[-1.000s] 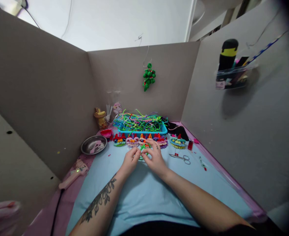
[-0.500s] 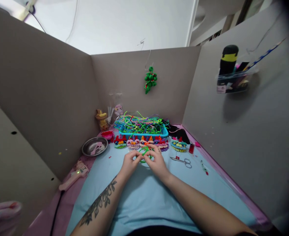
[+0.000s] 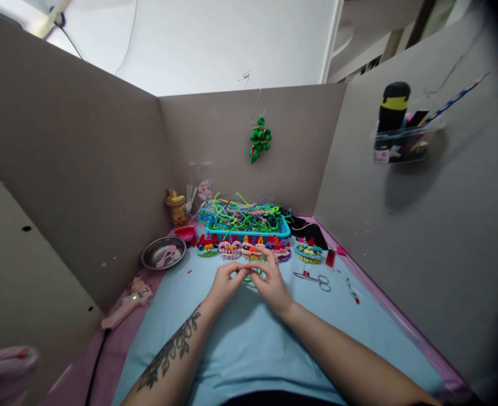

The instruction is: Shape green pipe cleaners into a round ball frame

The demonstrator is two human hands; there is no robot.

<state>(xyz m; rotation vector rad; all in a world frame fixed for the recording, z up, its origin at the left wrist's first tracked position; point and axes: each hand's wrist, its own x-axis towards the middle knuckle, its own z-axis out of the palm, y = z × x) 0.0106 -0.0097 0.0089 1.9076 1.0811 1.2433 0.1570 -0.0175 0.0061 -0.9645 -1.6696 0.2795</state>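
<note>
Fingers (image 3: 237, 265) of both hands (image 3: 225, 282) (image 3: 274, 286) hold a green strand (image 3: 252, 278).

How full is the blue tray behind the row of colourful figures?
Full: pipe cleaners heap above the rim of the blue tray, and some jut past its left end.

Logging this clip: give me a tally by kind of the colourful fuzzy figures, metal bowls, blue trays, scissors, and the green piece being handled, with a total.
Green piece between left hand and right hand, partly hidden: 1
Colourful fuzzy figures, visible: 5
Metal bowl: 1
Blue tray: 1
Scissors: 1
Total: 9
</note>
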